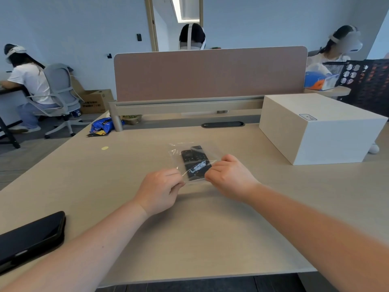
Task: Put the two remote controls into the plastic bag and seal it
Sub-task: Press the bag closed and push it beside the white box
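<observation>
Hands meet at the centre of the frame over a pale desk (210,228). The left hand (160,190) pinches the near left edge of the clear plastic bag (192,163) between clenched fingers; the right hand (229,175) grips its near right edge the same way. Two black remote controls (194,160) lie inside the bag, just beyond the fingertips. A black phone (29,239) rests at lower left.

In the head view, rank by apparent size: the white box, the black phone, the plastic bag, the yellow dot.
1. white box
2. black phone, though nearness to the camera inflates it
3. plastic bag
4. yellow dot
</observation>
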Tool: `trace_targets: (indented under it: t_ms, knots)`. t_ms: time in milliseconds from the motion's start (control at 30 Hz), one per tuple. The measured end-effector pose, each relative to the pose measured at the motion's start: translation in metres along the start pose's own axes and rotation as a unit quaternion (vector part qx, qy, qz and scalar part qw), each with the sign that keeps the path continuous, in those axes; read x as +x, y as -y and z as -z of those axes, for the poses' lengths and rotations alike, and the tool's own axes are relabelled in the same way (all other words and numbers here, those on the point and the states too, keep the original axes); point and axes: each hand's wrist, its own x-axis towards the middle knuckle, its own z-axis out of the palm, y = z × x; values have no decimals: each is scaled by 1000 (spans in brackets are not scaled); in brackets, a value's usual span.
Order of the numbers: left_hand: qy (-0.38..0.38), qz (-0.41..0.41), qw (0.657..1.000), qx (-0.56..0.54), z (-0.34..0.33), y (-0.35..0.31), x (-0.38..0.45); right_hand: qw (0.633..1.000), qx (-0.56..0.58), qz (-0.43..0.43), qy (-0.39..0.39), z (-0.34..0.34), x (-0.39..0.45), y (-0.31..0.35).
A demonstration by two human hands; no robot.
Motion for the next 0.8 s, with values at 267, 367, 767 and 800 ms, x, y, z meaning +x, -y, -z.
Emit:
trace_targets:
  t_ms: [267,367,767,800]
  knots:
    - [23,6,1000,7,0,7,-8,994,-42,-62,82,3,-35,-28]
    - [31,-1,999,15,2,5,-10,987,-58,-87,121,4,-46,-37]
    - [52,-3,999,-15,-6,4,-13,972,-12,-162,170,-5,-72,-49]
    - [55,-3,998,-20,-6,4,-14,971,-2,-157,183,-3,-71,-47]
